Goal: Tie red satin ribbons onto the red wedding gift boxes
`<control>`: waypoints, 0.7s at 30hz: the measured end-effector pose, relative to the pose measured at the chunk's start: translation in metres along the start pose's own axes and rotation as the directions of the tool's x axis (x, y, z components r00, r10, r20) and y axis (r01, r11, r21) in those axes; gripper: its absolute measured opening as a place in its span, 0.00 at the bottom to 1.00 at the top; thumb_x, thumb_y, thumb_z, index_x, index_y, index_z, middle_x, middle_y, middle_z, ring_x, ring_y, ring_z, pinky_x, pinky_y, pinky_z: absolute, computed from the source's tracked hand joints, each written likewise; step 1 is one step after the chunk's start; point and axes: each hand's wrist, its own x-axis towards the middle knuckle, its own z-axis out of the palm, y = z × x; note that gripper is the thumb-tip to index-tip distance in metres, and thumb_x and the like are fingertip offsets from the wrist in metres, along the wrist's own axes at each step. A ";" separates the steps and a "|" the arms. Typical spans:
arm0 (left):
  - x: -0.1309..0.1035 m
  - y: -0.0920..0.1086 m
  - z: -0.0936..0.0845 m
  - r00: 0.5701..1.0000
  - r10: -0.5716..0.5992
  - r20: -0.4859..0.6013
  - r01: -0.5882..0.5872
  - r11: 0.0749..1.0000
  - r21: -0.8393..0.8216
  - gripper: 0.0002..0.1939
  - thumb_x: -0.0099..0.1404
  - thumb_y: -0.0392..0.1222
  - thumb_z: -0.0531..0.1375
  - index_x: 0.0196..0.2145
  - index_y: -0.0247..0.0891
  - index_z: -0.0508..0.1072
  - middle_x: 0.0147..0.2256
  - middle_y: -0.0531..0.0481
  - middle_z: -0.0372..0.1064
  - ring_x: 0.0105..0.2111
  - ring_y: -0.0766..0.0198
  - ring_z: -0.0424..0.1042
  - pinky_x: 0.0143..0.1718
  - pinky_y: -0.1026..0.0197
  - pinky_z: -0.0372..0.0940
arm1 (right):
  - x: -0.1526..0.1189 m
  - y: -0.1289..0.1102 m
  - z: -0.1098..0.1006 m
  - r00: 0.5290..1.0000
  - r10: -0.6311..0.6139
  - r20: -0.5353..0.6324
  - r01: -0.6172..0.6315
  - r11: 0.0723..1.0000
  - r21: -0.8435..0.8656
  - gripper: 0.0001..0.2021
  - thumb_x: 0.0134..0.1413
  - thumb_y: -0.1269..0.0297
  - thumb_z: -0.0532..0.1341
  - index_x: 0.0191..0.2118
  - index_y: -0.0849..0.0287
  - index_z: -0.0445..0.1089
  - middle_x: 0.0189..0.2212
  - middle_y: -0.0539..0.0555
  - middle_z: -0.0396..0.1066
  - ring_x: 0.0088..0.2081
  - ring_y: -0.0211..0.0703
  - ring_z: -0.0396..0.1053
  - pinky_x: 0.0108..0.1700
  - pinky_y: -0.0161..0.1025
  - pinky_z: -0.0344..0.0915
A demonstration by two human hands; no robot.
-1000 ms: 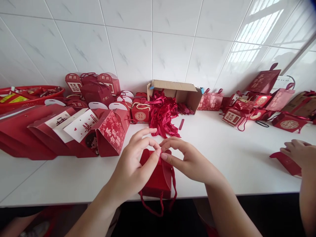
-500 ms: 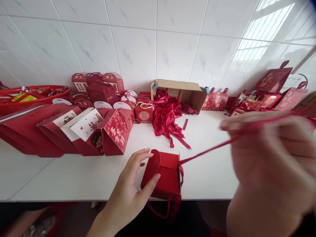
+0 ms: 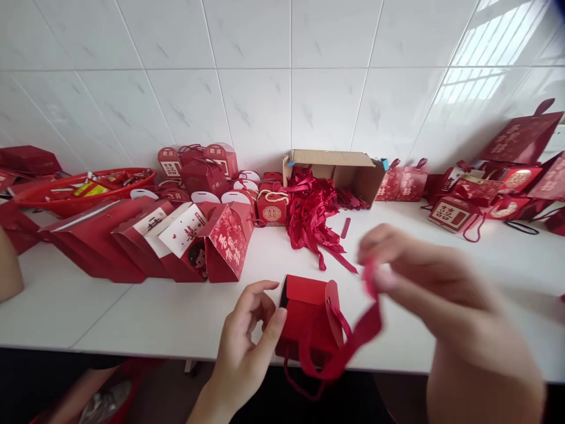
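Note:
A small red gift box stands with its top open near the table's front edge. My left hand grips its left wall between thumb and fingers. On the box's right side rises a rounded flap with a red ribbon running through it. The ribbon hangs in a slack loop over the front of the box. Up and to the right of the box, my right hand, blurred by motion, pinches the ribbon between thumb and fingers.
Behind the box, red ribbons spill from a cardboard box. Larger red gift boxes line up at left, beside a red basket of packets. More boxes are piled at right. Another person's arm shows at far left.
The view has swung left. My right hand has come in closer to the box, and the stretched ribbon has gone slack. The box has turned, its rounded flap now on the right.

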 end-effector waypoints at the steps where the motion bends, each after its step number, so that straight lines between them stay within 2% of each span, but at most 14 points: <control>1: 0.000 0.001 0.001 1.000 -0.021 0.007 0.021 0.999 -0.034 0.12 0.68 0.45 0.55 0.48 0.43 0.63 0.28 0.55 0.60 0.27 0.68 0.64 0.29 0.68 0.61 | 0.008 0.003 0.012 0.994 -0.007 0.106 0.010 0.999 -0.033 0.04 0.59 0.62 0.60 0.33 0.52 0.70 0.40 0.55 0.68 0.45 0.49 0.66 0.47 0.46 0.64; 4: 0.000 0.002 0.003 0.998 -0.056 0.016 0.058 0.993 -0.100 0.13 0.68 0.47 0.55 0.48 0.42 0.62 0.28 0.54 0.61 0.27 0.67 0.64 0.30 0.67 0.62 | 0.023 0.015 0.040 0.945 0.101 0.311 -0.033 0.975 -0.218 0.07 0.58 0.65 0.58 0.29 0.55 0.68 0.45 0.56 0.66 0.50 0.50 0.63 0.51 0.48 0.61; 6: -0.001 0.002 0.005 0.998 -0.070 0.006 0.071 0.989 -0.129 0.14 0.67 0.47 0.55 0.48 0.41 0.62 0.28 0.54 0.61 0.28 0.66 0.64 0.31 0.67 0.62 | 0.027 0.022 0.050 0.907 0.208 0.367 -0.075 0.936 -0.344 0.08 0.57 0.67 0.58 0.26 0.57 0.67 0.45 0.57 0.66 0.54 0.52 0.60 0.53 0.50 0.59; 8: -0.002 0.001 0.005 0.997 -0.081 0.000 0.080 0.985 -0.153 0.14 0.67 0.47 0.55 0.48 0.42 0.62 0.29 0.54 0.61 0.29 0.66 0.64 0.31 0.67 0.62 | 0.029 0.025 0.052 0.890 0.266 0.372 -0.101 0.907 -0.408 0.09 0.56 0.68 0.57 0.25 0.58 0.66 0.47 0.59 0.65 0.57 0.53 0.57 0.56 0.52 0.56; 11: -0.003 -0.001 0.005 0.995 -0.095 0.015 0.096 0.981 -0.165 0.15 0.67 0.48 0.56 0.48 0.43 0.61 0.29 0.54 0.62 0.28 0.67 0.63 0.31 0.67 0.62 | 0.031 0.025 0.050 0.880 0.293 0.373 -0.133 0.907 -0.400 0.08 0.56 0.68 0.57 0.26 0.58 0.67 0.50 0.59 0.64 0.60 0.53 0.54 0.58 0.53 0.53; 16: -0.002 -0.003 0.007 0.992 -0.108 0.058 0.117 0.975 -0.190 0.16 0.66 0.50 0.56 0.49 0.43 0.61 0.29 0.53 0.63 0.29 0.66 0.64 0.32 0.66 0.62 | 0.039 0.024 0.049 0.869 0.264 0.418 -0.144 0.944 -0.298 0.06 0.54 0.68 0.59 0.26 0.57 0.68 0.52 0.58 0.65 0.60 0.50 0.56 0.59 0.49 0.54; 21: -0.005 0.003 0.013 0.986 -0.163 -0.026 0.152 0.957 -0.247 0.20 0.62 0.52 0.59 0.49 0.43 0.62 0.28 0.53 0.63 0.30 0.63 0.65 0.35 0.63 0.63 | 0.044 0.027 0.053 0.867 0.266 0.422 -0.144 0.943 -0.300 0.07 0.52 0.69 0.58 0.25 0.57 0.69 0.49 0.58 0.68 0.57 0.51 0.60 0.56 0.49 0.57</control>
